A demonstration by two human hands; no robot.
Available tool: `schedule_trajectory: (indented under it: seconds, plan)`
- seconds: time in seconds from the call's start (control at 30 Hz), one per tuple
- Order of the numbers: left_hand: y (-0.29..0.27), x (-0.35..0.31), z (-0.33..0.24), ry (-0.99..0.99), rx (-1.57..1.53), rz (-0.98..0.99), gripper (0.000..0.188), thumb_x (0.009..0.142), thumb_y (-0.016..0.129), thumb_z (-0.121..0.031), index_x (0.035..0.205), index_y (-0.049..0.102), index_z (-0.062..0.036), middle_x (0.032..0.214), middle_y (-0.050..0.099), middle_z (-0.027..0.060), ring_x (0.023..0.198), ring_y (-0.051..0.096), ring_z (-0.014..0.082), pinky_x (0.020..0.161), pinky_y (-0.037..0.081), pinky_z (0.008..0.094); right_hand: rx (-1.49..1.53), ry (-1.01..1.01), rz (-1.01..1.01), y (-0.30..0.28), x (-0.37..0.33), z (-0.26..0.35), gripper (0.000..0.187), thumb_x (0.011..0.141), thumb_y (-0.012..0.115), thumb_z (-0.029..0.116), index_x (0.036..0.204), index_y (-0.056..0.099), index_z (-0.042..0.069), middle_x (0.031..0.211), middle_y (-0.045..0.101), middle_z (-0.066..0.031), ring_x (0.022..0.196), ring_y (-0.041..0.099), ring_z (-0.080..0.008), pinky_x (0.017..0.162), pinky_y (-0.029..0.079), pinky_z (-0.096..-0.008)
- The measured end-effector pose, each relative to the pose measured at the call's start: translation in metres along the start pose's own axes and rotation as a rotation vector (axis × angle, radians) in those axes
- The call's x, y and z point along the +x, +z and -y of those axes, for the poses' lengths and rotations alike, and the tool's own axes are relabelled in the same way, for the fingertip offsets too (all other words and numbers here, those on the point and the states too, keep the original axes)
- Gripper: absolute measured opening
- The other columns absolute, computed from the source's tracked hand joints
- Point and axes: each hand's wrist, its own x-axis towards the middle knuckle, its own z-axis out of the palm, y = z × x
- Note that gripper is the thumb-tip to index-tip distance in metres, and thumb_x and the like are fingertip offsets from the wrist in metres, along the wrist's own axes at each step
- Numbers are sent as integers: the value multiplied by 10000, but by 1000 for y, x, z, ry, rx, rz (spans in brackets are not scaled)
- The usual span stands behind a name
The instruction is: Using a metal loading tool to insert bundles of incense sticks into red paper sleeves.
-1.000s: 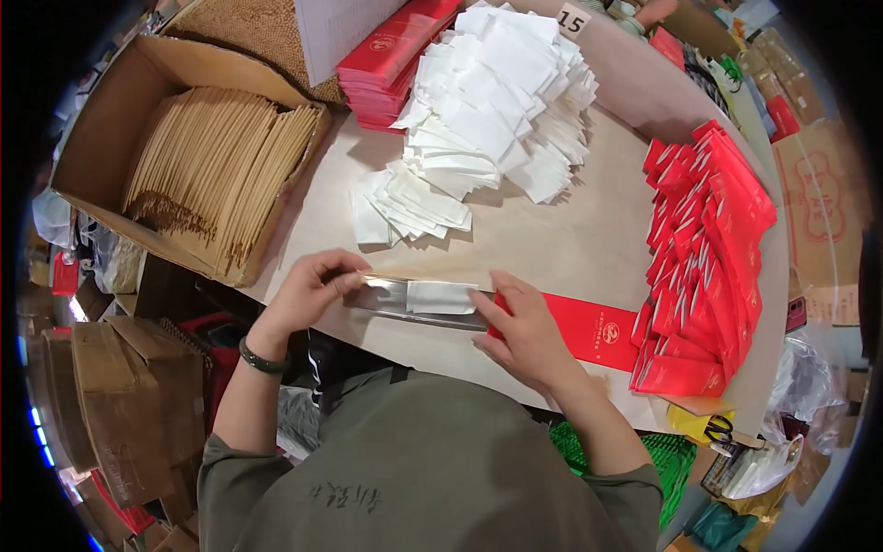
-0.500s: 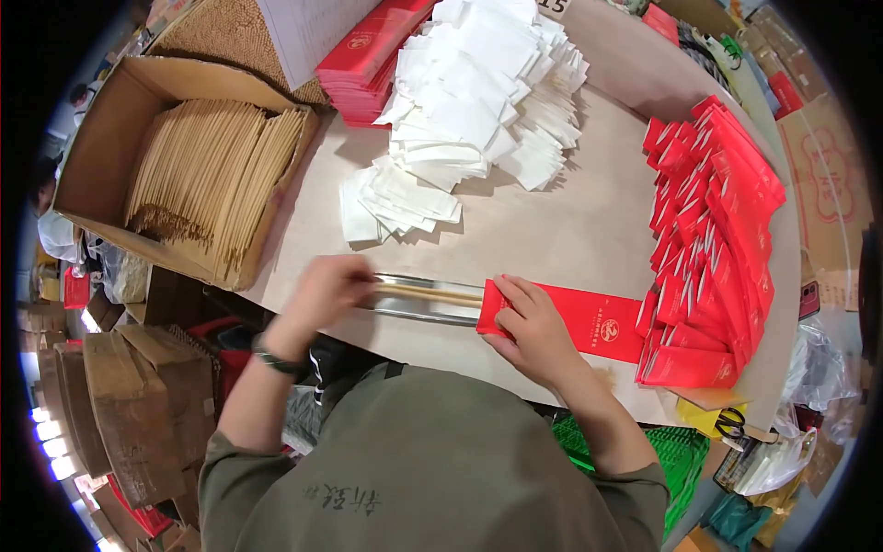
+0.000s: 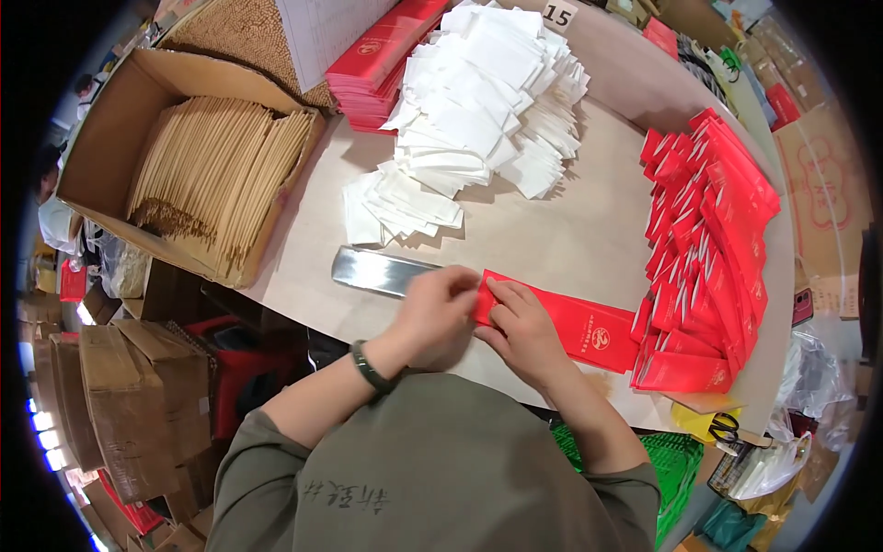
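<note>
A long red paper sleeve (image 3: 598, 333) lies flat at the front of the table. My right hand (image 3: 526, 324) grips its left end, thumb at the near side and fingers over the top. My left hand (image 3: 434, 313) is at the sleeve's open end, its fingers closed together; what they pinch is hidden. No chopsticks show between the hands. Left of my left hand, a shiny metal strip or shallow trough (image 3: 368, 270) rests on the table, partly covered by that hand. Small white packets (image 3: 405, 204) lie beyond it.
A cardboard box (image 3: 97, 147) of wooden chopsticks (image 3: 216, 170) stands at the left. At the back are stacked red sleeves (image 3: 379, 55) and a large heap of white packets (image 3: 474, 101). Filled red sleeves (image 3: 713, 267) pile up on the right. Scissors (image 3: 725, 427) sit by the right edge.
My left hand has moved right, from the trough's far left end to the sleeve's mouth. The chopsticks that lay in the trough are out of sight. My right hand keeps hold of the sleeve.
</note>
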Motion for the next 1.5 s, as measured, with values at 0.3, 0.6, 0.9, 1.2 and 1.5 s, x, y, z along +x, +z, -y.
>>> schedule_trajectory:
  seconds: [0.3,0.6,0.9,1.2,1.5]
  plan:
    - [-33,7,-2,-357,-349,317,464,951,678,-132,1347,472,-8,1127,659,95,1039,645,149,893,529,281,-76,8,-27,-20,0,2,337,753,816,184,912,587,-5,1350,543,-216,1279,479,-405,1024,451,-464]
    - [1,26,-21,-493,-774,529,653,978,634,-268,1480,300,-18,1251,605,113,1118,612,178,965,504,339,100,103,52,-17,2,-3,335,729,838,148,840,551,16,1400,521,-211,1321,450,-401,1051,433,-456]
    - [-25,14,-1,-561,-863,591,651,976,615,-295,1485,293,-49,1180,640,101,958,662,181,753,541,279,13,131,89,-32,-8,-13,277,778,776,88,971,605,-11,1251,606,-214,1239,528,-396,1028,454,-438]
    - [-10,5,1,-445,-941,675,651,1005,561,-285,1532,220,-112,1392,525,177,1151,645,326,847,614,426,120,74,38,-33,-3,4,278,799,765,104,960,569,-10,1136,620,-172,1106,590,-345,892,518,-428]
    - [3,9,-23,-469,-923,718,655,1031,532,-287,1567,189,-133,1383,530,155,1172,625,346,839,602,422,291,160,114,-13,-9,-13,293,754,799,86,937,583,9,1311,584,-196,1260,518,-391,1015,464,-451]
